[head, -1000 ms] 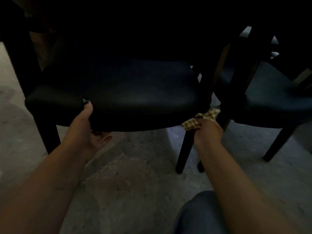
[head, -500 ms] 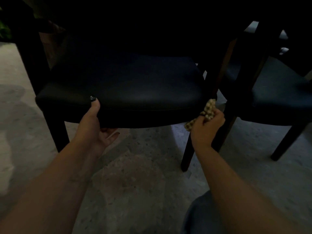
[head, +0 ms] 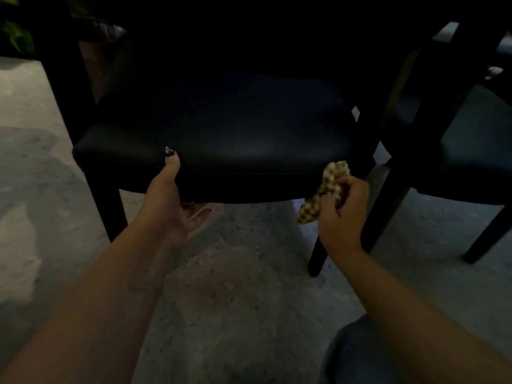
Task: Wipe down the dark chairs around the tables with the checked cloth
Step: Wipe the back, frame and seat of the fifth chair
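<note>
A dark chair point(head: 221, 134) with a padded seat stands in front of me, pushed under a dark table. My left hand point(head: 169, 198) grips the seat's front edge, thumb on top and fingers underneath. My right hand point(head: 342, 212) holds the bunched checked cloth point(head: 329, 184) by the seat's front right corner, next to the chair's front right leg point(head: 321, 250). The cloth's upper end lies against the corner and its lower end hangs below my fingers.
A second dark chair point(head: 471, 151) stands close on the right, its legs right beside the first chair's. The floor point(head: 235, 286) is pale speckled stone. A potted plant point(head: 16, 31) shows dimly at the far left. My knee point(head: 357, 353) is low on the right.
My right hand has drawn back from the chair's right leg and risen to the seat's front corner, turning the cloth upright. My left hand keeps its grip on the seat edge.
</note>
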### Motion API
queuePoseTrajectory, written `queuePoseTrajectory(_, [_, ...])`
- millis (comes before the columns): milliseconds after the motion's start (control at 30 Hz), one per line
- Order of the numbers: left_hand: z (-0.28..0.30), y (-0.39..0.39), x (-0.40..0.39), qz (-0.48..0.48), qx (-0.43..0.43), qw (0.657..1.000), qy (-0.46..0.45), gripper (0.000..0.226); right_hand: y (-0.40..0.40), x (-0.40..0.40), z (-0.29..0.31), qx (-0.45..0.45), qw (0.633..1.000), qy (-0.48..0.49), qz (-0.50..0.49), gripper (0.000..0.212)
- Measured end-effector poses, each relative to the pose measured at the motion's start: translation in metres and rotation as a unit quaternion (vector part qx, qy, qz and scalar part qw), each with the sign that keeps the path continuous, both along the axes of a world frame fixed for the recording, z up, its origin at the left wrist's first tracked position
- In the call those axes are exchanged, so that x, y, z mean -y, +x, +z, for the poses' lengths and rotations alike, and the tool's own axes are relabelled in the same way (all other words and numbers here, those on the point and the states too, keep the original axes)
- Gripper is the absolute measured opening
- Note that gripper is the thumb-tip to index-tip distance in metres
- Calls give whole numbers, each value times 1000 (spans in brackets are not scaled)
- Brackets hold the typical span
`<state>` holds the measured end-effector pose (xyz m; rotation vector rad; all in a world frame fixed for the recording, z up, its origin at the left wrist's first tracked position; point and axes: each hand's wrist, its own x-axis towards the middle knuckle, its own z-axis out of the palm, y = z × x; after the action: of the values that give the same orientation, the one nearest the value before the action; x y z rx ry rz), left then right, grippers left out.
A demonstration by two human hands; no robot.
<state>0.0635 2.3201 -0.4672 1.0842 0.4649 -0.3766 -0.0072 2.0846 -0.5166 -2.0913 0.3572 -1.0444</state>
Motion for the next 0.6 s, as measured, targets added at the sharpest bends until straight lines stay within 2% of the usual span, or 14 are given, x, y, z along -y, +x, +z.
queuePoseTrajectory(167, [2, -2, 3, 6, -5, 1000, 1, 30, 1, -24, -8, 9, 999, 6, 44, 29])
queuePoseTrajectory(367, [0, -1, -2, -11, -10, 1000, 8, 36, 5, -49, -13, 1, 996, -25, 81, 29])
queuePoseTrajectory(600, [2, -1, -3, -26, -22, 999, 33, 47, 12, -72, -13, 3, 971, -133, 200, 24])
